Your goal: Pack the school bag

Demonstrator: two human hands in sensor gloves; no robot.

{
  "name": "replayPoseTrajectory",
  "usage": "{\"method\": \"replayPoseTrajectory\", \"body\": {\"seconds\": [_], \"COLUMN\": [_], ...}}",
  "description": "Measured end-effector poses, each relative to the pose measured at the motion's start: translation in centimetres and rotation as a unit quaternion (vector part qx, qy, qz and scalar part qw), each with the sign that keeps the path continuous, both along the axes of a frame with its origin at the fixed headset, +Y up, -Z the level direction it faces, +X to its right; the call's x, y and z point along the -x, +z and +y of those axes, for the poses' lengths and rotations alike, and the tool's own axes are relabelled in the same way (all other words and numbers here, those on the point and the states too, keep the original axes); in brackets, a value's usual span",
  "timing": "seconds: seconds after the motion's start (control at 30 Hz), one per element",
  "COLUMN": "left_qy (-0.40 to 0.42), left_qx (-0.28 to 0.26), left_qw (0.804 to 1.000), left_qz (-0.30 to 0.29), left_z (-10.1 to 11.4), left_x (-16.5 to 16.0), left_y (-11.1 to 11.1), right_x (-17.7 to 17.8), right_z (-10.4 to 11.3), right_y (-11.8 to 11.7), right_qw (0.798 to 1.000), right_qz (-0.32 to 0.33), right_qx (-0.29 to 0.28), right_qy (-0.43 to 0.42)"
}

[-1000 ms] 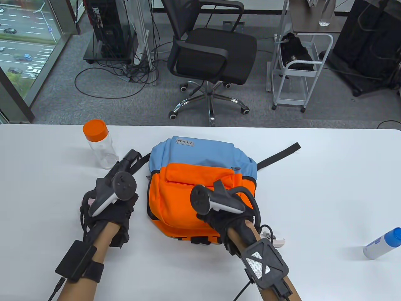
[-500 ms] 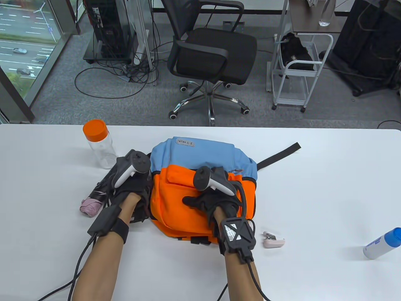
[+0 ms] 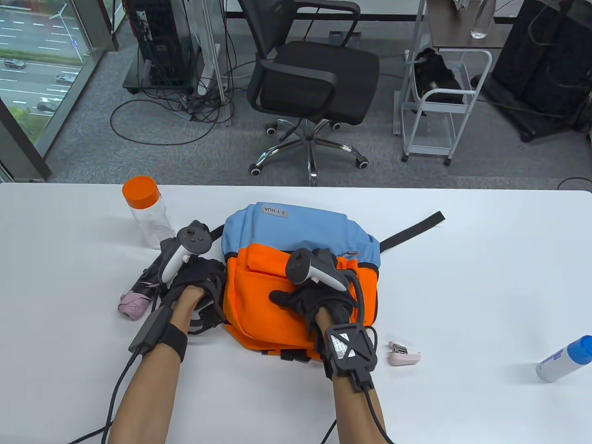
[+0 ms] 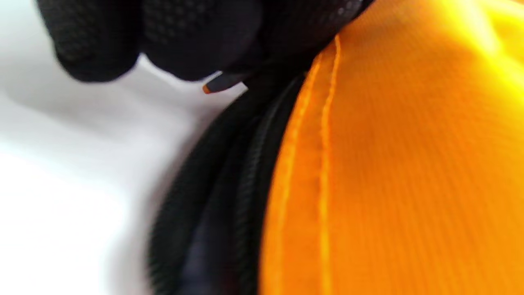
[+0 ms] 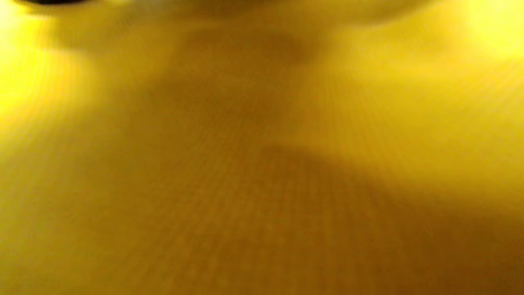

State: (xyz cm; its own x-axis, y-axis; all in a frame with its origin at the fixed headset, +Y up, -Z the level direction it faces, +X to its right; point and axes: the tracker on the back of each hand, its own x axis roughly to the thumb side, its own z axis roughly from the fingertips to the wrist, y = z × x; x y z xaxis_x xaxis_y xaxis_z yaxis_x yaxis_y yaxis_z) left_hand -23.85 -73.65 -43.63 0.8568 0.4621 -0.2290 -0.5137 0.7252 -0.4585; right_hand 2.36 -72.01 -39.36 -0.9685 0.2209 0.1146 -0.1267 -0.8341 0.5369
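Note:
An orange and blue backpack (image 3: 259, 296) lies flat in the middle of the white table (image 3: 485, 277). My left hand (image 3: 215, 280) is at the bag's left edge. In the left wrist view its fingers (image 4: 192, 37) pinch a dark zipper pull with an orange tip (image 4: 221, 83), beside the black zipper (image 4: 229, 172) that runs along the orange fabric. My right hand (image 3: 300, 296) rests flat on the orange front pocket, fingers spread. The right wrist view shows only blurred orange fabric (image 5: 262, 164).
A folded pink and black umbrella (image 3: 136, 298) lies left of the bag. A clear bottle with an orange cap (image 3: 148, 212) stands at the back left. A pink stapler (image 3: 403, 354) lies right of the bag, a white bottle with a blue cap (image 3: 564, 358) at far right.
Both hands moved forward onto the bag. The left hand went from over the umbrella to the bag's left zipper edge. The right hand settled on the orange front.

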Motion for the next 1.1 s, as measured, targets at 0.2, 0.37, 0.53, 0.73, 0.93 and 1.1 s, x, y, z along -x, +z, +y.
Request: {"method": "replayPoseTrajectory", "body": {"seconds": [0.2,0.37,0.53,0.73,0.93,1.1], "left_qy": [-0.105,-0.031,0.050,0.041,-0.037,0.073], "left_qx": [0.022,-0.006,-0.011,-0.110,-0.236,-0.403], "left_qw": [0.988,0.994,0.990,0.972,0.945,0.892], "left_qz": [-0.112,-0.102,-0.133,-0.202,-0.223,-0.190], "left_z": [1.1,1.5,2.2,1.5,6.0,7.1], "left_x": [-0.9,-1.9,-5.8,-12.3,-8.2,-4.3], "left_y": [6.5,11.5,14.6,16.9,16.8,15.9], "right_x": [0.1,1.0,1.7,1.9,0.4,-0.6], "right_z": [0.0,0.0,-0.2,-0.1,2.3,7.8], "right_y": [-0.1,0.0,0.2,0.2,0.6,5.1], "right_qw": [1.000,0.999,0.999,0.999,1.000,0.990], "right_qz": [-0.005,-0.006,-0.011,-0.017,-0.020,0.065], "right_qx": [0.003,-0.013,-0.021,-0.019,0.013,-0.110], "right_qy": [0.010,0.037,0.047,0.041,-0.013,0.056]}}
